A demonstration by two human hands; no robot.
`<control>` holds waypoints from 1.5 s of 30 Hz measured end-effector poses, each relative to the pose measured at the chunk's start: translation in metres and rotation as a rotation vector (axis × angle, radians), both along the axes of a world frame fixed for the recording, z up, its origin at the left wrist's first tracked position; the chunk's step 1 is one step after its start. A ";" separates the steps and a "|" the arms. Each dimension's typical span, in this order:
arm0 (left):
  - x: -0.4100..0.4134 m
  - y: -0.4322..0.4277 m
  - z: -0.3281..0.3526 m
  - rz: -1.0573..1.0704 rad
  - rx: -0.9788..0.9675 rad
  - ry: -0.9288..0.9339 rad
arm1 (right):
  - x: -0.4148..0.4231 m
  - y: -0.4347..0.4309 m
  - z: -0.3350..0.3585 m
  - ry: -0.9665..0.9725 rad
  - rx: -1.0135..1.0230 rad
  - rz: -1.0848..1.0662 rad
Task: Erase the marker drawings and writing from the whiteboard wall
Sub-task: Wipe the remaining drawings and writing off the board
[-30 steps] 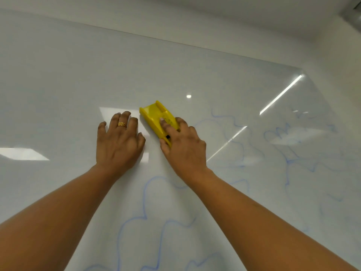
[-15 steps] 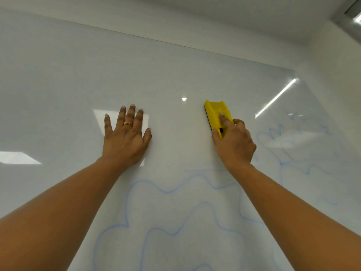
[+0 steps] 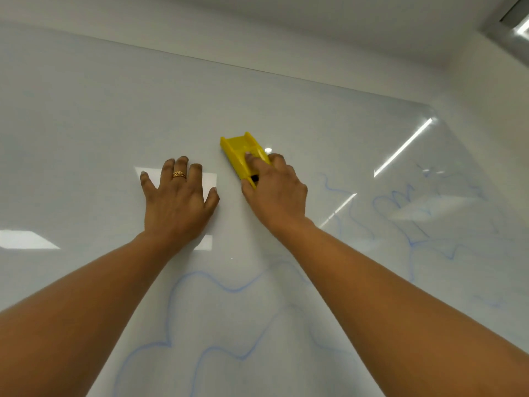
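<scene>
A glossy whiteboard wall (image 3: 86,124) fills the view. My right hand (image 3: 274,193) grips a yellow eraser (image 3: 242,154) and holds it flat against the board, tilted up to the left. My left hand (image 3: 179,199) lies flat on the board just left of it, fingers spread, a gold ring on one finger. Wavy blue marker lines (image 3: 229,287) run below both hands. More blue marker drawing (image 3: 406,207) sits to the right of the eraser.
The board's top edge (image 3: 257,68) meets a plain white wall strip and the ceiling above. A side wall (image 3: 492,110) closes the corner at right. Ceiling light reflections (image 3: 400,151) streak across the board.
My right hand has swept the eraser back to the left, close to my left hand, after reaching right half a second ago. My left hand stays pressed in place.
</scene>
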State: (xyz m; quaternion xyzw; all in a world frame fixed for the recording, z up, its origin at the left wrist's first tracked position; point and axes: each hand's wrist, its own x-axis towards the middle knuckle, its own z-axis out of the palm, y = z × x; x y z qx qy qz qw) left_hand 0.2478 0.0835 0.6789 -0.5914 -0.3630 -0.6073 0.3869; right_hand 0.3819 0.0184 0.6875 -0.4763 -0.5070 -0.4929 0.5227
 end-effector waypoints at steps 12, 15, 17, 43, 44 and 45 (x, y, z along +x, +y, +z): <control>0.001 0.006 0.003 -0.027 0.046 0.031 | 0.061 -0.017 0.037 0.275 0.017 0.026; 0.001 0.006 0.002 -0.018 0.060 0.032 | 0.082 -0.021 0.029 0.333 0.043 0.009; 0.001 0.006 0.002 -0.011 0.057 0.029 | 0.092 -0.023 0.021 0.367 0.058 0.012; -0.004 0.008 -0.013 -0.041 -0.026 0.109 | -0.019 0.009 -0.075 0.057 0.167 0.058; -0.004 0.008 -0.013 -0.053 -0.028 0.107 | -0.018 0.009 -0.076 0.039 0.160 0.056; -0.004 0.007 -0.014 -0.059 -0.033 0.107 | -0.016 0.008 -0.076 0.032 0.151 0.055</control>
